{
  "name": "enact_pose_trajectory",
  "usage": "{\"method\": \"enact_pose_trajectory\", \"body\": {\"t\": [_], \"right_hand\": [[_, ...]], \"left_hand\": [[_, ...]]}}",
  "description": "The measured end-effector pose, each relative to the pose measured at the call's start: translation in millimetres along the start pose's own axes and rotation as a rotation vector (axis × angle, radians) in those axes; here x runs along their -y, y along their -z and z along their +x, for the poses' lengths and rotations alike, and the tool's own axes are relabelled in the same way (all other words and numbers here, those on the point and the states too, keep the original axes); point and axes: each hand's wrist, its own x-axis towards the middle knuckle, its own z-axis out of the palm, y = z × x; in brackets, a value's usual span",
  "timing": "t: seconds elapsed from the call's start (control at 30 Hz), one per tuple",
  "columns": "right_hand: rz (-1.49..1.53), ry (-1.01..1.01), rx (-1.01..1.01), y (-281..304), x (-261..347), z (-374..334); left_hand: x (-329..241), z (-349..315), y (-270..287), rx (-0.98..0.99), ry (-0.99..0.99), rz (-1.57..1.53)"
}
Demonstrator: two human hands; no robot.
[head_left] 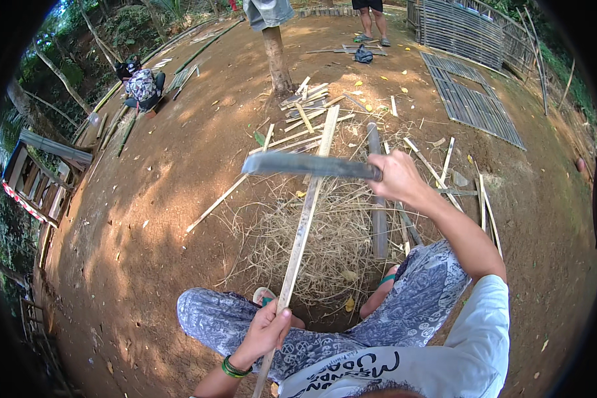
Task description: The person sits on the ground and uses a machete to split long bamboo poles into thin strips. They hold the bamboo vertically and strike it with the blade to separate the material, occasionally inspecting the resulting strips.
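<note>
My right hand [398, 178] is closed round the handle of a machete [302, 164]. Its broad grey blade points left, level, and crosses over a long pale bamboo strip [299, 242]. Whether blade and strip touch I cannot tell. Near my lap, my left hand [269, 330] grips that strip low down, thumb on top; the strip slants up and away from me, past the blade. Beneath both lies a heap of thin bamboo shavings [338, 245] on the ground between my feet.
Split bamboo pieces [305, 113] are stacked by a tree trunk [276, 60]. A dark pole [379, 229] and more strips lie right of the shavings. A slatted bamboo panel [474, 99] rests far right. One person [142, 86] crouches far left; another [371, 20] stands at the back.
</note>
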Motion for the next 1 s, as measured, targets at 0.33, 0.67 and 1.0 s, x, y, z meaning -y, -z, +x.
{"method": "enact_pose_trajectory", "body": {"t": [0.33,0.67,1.0], "right_hand": [[0.028,-0.297,-0.087,7,-67,24],[0.36,-0.354,-0.244,5,-56,5],[0.066,0.124,-0.037,1,7,-20]], "left_hand": [[17,-9,5,0.028,-0.008,-0.012],[5,24,33,0.371,0.179,-0.889],[4,52,25,0.421,0.231,-0.879]]}}
